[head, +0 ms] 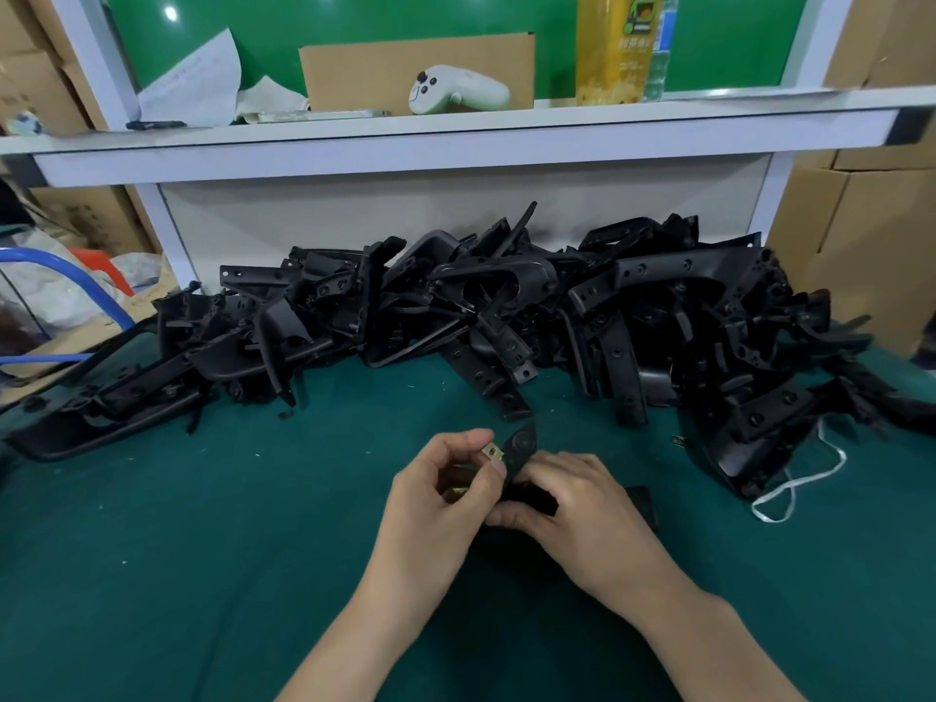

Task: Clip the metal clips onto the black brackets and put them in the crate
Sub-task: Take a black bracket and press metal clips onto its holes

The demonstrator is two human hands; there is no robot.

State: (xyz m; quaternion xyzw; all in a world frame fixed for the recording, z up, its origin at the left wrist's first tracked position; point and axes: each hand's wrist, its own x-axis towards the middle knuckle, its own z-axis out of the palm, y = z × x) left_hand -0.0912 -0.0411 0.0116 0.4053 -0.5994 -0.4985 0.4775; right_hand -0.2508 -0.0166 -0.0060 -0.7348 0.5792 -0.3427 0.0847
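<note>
Pinching metal clip (492,452) in left grip (435,499) onto black bracket (524,445) clasped by right grip (577,504); pile (506,306) at 12 o'clock undone

— What shows of the person?
— Two bare hands, the left hand (433,499) and the right hand (582,514), each on a bare forearm (709,646).
— Any detail?
— A short, trimmed thumbnail (499,468) on the left (the clearest nail in view).

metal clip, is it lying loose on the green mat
No, the left hand pinches the metal clip against the black bracket that the right hand holds.
</note>
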